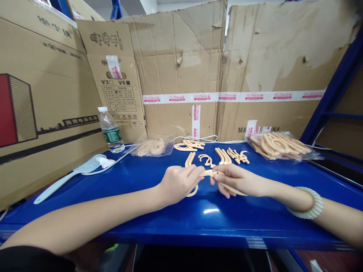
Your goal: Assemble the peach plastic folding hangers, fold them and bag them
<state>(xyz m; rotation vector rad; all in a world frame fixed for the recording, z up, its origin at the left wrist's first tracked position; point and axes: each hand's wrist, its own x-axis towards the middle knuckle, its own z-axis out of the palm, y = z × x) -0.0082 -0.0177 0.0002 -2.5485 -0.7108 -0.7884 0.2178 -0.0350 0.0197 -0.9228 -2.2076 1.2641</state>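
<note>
My left hand (180,185) is closed around a beige plastic strip, whose curved end (193,192) shows below the fingers. Close beside it, my right hand (236,180) pinches another long beige strip (234,190) that runs under the palm. Between the fingertips of both hands, a flat beige end (208,173) with a small dark hole near it is visible. The fingers hide how the pieces join. Just behind the hands lie small beige hooks (208,160), straight beige strips (223,156) and a few knobbed hook pieces (238,155).
On the blue tabletop (159,223), clear bags of beige parts lie at the left (151,146) and right (279,145). Loose curved parts (188,145) are at the back. A water bottle (111,132) and pale blue brush (68,175) stand left. Cardboard (181,60) walls the back.
</note>
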